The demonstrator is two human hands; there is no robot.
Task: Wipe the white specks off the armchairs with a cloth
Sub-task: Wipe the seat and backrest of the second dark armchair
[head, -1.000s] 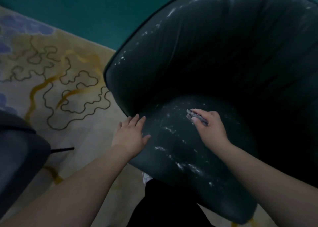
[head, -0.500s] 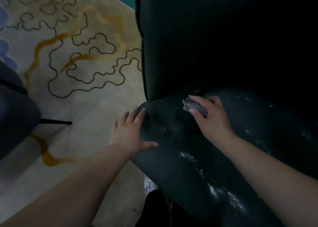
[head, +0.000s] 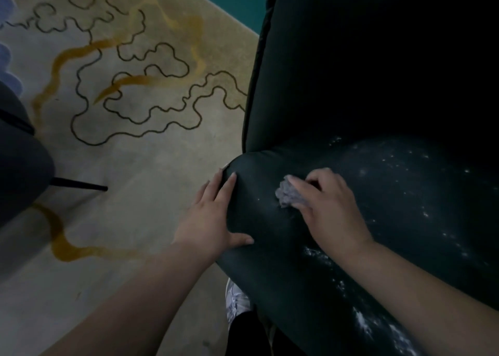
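Cloth [head: 290, 195] gripped by right hand [head: 328, 210], left hand [head: 213, 215] flat on armchair [head: 270, 237]

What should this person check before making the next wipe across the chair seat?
1. Cloth in the wiping hand: ok, the right hand grips the grey cloth.
2. Cloth on the seat: ok, it presses on the cushion.
3. Chair steadied: ok, the left hand rests flat on the seat's edge.
4. Seat free of white specks: not ok, many remain toward the front and right.
5. Cloth clean enough: cannot tell, too dim.
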